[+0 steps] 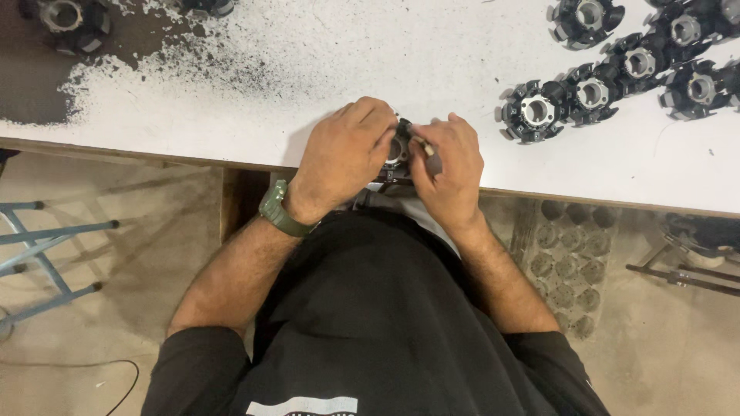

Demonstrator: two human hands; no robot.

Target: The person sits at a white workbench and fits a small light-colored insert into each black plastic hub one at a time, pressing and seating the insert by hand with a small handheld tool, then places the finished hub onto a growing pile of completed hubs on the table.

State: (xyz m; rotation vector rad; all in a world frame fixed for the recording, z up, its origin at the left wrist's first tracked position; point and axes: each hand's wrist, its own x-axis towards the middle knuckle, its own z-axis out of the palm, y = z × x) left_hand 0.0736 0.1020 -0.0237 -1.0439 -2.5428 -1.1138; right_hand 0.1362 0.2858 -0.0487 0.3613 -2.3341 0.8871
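My left hand (pixel 344 150) grips a small black round metal part with a silver centre (pixel 398 149) at the near edge of the white table (pixel 385 54). My right hand (pixel 449 166) presses against the same part from the right and holds a thin dark tool (pixel 428 154) between thumb and fingers. A green watch sits on my left wrist. Most of the part is hidden by my fingers.
Several similar black finned parts (pixel 590 91) lie in a row at the table's right. Two more (pixel 65 19) sit at the far left on a dark, dusty patch. Under the table are a tray of round cups (pixel 566 262) and a blue metal frame (pixel 46 254).
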